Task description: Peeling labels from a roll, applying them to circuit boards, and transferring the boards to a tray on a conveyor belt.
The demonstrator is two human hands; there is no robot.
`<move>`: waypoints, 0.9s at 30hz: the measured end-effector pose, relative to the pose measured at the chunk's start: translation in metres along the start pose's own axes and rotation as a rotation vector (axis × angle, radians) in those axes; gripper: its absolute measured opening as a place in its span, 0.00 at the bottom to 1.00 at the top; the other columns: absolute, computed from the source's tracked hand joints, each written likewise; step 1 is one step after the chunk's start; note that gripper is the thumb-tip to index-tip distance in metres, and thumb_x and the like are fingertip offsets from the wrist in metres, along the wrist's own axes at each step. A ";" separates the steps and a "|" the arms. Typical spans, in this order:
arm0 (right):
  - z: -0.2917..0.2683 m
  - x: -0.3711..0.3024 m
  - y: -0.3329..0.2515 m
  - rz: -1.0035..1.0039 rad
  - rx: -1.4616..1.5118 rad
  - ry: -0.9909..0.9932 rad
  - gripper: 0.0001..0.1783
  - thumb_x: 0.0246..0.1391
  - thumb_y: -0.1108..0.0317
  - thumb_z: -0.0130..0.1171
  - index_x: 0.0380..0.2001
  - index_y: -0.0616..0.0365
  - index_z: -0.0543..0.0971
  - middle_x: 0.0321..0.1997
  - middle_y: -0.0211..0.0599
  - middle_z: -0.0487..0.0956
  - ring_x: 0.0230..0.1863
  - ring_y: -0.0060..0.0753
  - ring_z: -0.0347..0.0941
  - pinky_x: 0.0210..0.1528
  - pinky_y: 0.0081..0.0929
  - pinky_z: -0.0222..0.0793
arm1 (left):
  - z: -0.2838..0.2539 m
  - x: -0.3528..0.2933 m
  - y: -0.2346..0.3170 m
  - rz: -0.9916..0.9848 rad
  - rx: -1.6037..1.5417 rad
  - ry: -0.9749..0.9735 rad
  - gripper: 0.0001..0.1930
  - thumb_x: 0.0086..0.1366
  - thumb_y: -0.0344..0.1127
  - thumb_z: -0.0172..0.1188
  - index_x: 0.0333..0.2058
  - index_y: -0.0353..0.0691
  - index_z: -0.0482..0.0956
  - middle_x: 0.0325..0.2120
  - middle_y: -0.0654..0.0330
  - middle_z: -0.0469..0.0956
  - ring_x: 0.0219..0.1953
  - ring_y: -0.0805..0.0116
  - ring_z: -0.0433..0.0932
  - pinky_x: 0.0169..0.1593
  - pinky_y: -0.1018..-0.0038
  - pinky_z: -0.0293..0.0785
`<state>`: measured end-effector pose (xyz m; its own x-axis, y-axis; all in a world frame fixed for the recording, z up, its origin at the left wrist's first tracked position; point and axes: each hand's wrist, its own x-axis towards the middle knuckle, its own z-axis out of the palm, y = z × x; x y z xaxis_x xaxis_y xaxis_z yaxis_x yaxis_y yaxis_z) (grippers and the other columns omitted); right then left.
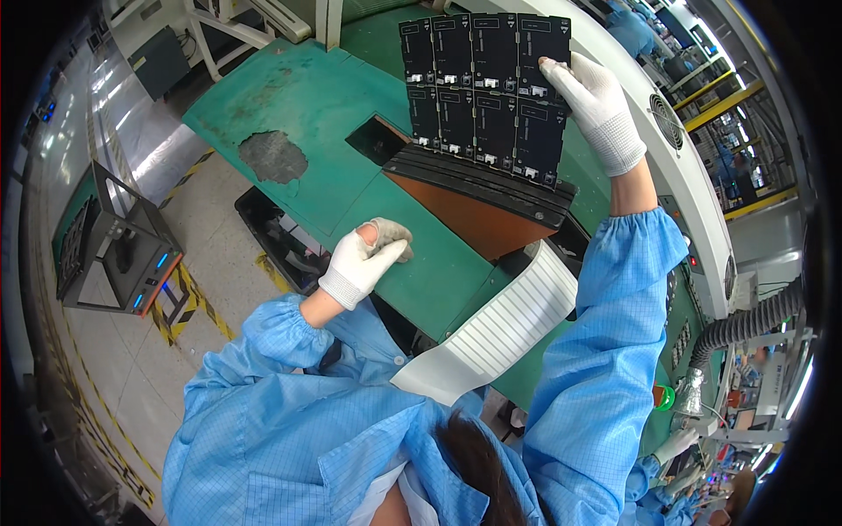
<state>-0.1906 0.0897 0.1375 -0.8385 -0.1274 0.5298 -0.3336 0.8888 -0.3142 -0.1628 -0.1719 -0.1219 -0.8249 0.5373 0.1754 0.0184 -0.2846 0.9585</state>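
My right hand (601, 105), in a white knit glove, grips a black circuit board panel (495, 66) by its right edge, thumb on the face. Rows of identical boards with small white connectors make up the panel, which stands tilted up. Its lower edge overlaps the black top of a brown-sided block (465, 206); whether they touch I cannot tell. My left hand (367, 259), also gloved, is closed over the green table, thumb against curled fingers. Anything inside that pinch is hidden. Between my arms, a strip of white labels (504, 324) hangs over the table's near edge.
The green table (351, 105) has a worn grey patch and a rectangular opening. A black bin (281, 241) sits beside its left edge. A white machine (684, 184) stands along the right. Left on the floor is a dark rack (118, 250). Other people work at far right.
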 end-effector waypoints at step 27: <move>-0.090 -0.339 0.021 0.705 0.676 0.858 0.30 0.56 0.86 0.49 0.63 0.66 0.65 0.38 0.34 0.78 0.28 0.17 0.67 0.31 0.14 0.68 | 0.047 -0.046 -0.023 1.264 1.115 -0.623 0.26 0.60 0.37 0.53 0.57 0.73 0.72 0.60 0.71 0.68 0.62 0.65 0.65 0.69 0.56 0.54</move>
<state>0.1253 0.1910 0.0222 -0.4632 0.8177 0.3418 -0.2970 0.2202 -0.9291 -0.0993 -0.1526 -0.1418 0.2969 0.7050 0.6441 0.9542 -0.2447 -0.1720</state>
